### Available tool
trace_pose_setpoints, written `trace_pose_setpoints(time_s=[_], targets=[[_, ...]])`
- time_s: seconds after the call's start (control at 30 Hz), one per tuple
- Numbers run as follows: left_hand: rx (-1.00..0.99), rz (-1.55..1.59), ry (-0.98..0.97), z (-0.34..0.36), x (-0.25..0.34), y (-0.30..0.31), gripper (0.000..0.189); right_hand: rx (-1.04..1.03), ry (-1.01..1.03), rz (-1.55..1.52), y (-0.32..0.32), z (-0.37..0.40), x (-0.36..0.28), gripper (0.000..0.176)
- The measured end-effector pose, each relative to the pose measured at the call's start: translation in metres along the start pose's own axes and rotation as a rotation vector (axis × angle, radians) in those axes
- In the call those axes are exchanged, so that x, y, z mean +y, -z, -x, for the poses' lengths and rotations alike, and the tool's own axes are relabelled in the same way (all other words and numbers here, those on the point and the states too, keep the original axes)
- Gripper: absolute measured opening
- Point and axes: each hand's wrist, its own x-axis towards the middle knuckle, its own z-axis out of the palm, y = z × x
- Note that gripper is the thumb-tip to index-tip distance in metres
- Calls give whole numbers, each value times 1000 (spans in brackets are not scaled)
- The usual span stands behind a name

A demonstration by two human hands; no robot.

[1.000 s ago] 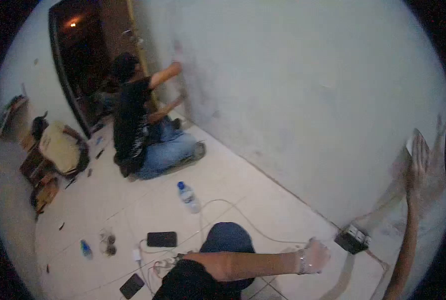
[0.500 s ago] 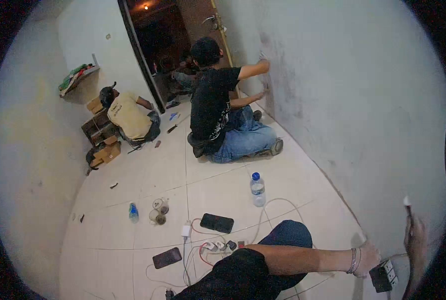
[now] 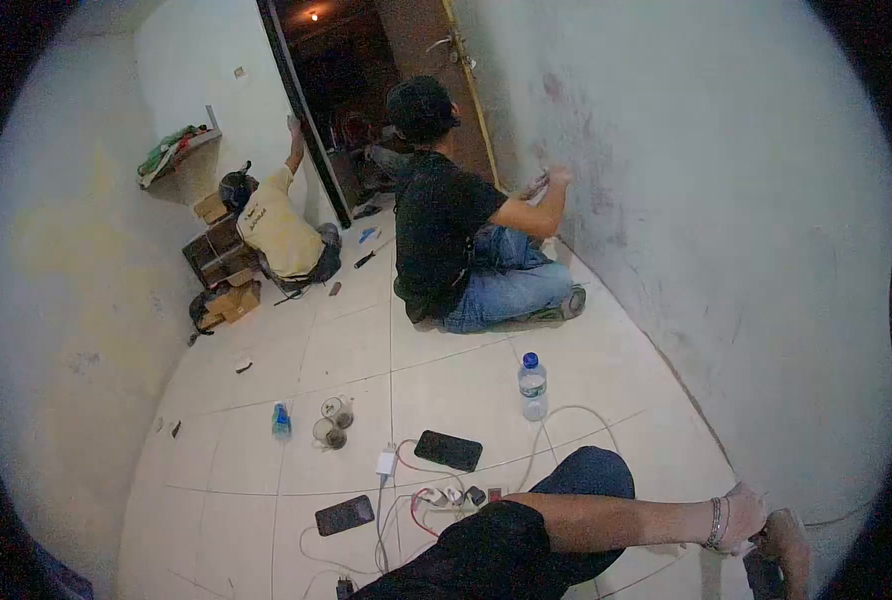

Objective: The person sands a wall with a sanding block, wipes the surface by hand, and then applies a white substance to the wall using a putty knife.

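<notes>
My left hand [image 3: 740,516], with bracelets at the wrist, reaches across to the lower right by the wall. Its fingers are bent at the edge of a dark power socket block [image 3: 763,574] and seem to grip it. Close beside it, my right hand [image 3: 790,548] is curled over the block's face and hides the sockets. What the right fingers hold is out of sight. A cable [image 3: 838,521] runs from the hands toward the wall.
Phones [image 3: 448,451] [image 3: 345,515], chargers [image 3: 453,495] and cables lie on the tiles. Past them stand a water bottle [image 3: 533,386] and glasses [image 3: 333,421]. One person [image 3: 451,220] sits at the wall [image 3: 686,200]; another [image 3: 280,230] crouches near the doorway and boxes [image 3: 232,301].
My right hand has come down from beside the wall onto the socket block; the white-tipped thin item there is no longer visible. The far person has raised an arm. The view has shifted slightly.
</notes>
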Motion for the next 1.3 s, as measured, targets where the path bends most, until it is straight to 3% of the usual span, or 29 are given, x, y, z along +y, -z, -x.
trace_pose_setpoints(time_s=[0.1, 0.2, 0.3, 0.37, 0.47, 0.6, 0.77, 0.87, 1.0, 1.1, 1.2, 1.3], targets=[[26, -7, -66, -4, -5, -15, 33, -124, -57, -1, -10, -13, 4, 29], [27, 66, 61, -9, -5, -14, 35, -204, -57, -61, 1, -12, -7, 23], [89, 67, 15, 6, -13, 20, 37, 45, 124, -80, 3, 4, -22, 20], [129, 37, 5, -11, -30, -3, 36, 230, 244, -114, 3, 16, -29, 19], [153, 71, 10, -3, -32, 18, 33, 428, 346, -143, 6, 25, -39, 17], [370, 21, 1, -3, -38, 21, 28, 427, 509, -64, -4, 10, -23, 18], [270, -10, -12, -5, -40, 20, 21, 480, 664, 85, -24, -13, 6, 28], [285, 31, -16, -6, -40, 21, 21, 545, 605, -35, 13, 21, -40, 29], [309, -40, -67, -12, -42, 16, 20, 569, 634, 15, -5, 8, -23, 27], [252, 63, 62, -23, -40, 6, 19, 476, 563, -62, -6, 9, -22, 29], [312, -28, -47, -18, -40, 9, 17, 481, 488, -113, 9, 29, -46, 34], [194, 66, -86, -2, -33, 46, 17, 580, 518, -231, -4, 25, -39, 37]])
